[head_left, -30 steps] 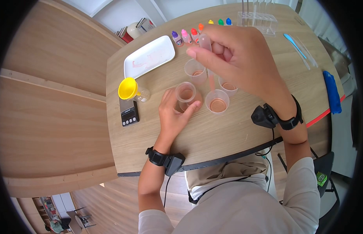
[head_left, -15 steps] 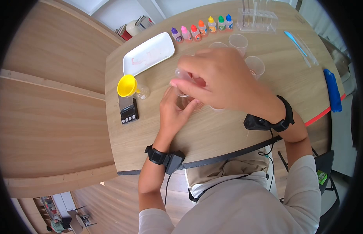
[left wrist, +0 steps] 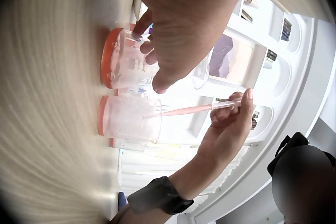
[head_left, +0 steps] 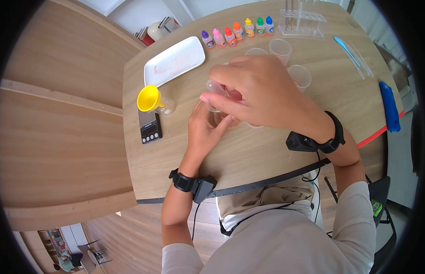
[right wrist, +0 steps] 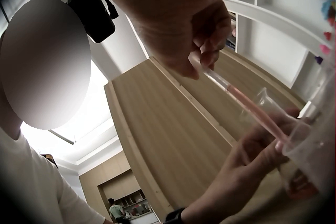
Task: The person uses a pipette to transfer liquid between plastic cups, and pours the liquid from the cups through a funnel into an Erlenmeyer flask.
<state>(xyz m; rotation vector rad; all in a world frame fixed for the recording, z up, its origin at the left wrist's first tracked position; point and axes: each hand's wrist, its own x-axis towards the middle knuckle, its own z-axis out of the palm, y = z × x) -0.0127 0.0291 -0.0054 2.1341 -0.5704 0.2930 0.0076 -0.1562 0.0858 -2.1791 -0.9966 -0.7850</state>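
My right hand (head_left: 262, 91) pinches the bulb of a clear plastic dropper (left wrist: 184, 111), which has pink liquid in its stem. The dropper slants down, and its tip overlaps a clear cup (left wrist: 131, 119) of pinkish-orange liquid in the left wrist view. Beside that cup my left hand (head_left: 203, 123) holds a clear conical flask (left wrist: 121, 58) with similar liquid at its base; fingers and thumb curve round its side. From the head, my right hand hides the dropper's stem and most of the cup.
Clear cups (head_left: 280, 49) stand beyond my right hand. Farther back are several colour bottles (head_left: 229, 37), a white tray (head_left: 176, 61) and a test-tube rack (head_left: 304, 25). A yellow funnel (head_left: 149, 97) and black scale (head_left: 151, 130) are at left; blue and clear sticks (head_left: 347, 51) lie at right.
Over the second, my right hand moved left and closer to the flask with the dropper, mostly in the first half. The left hand has kept its hold on the flask.
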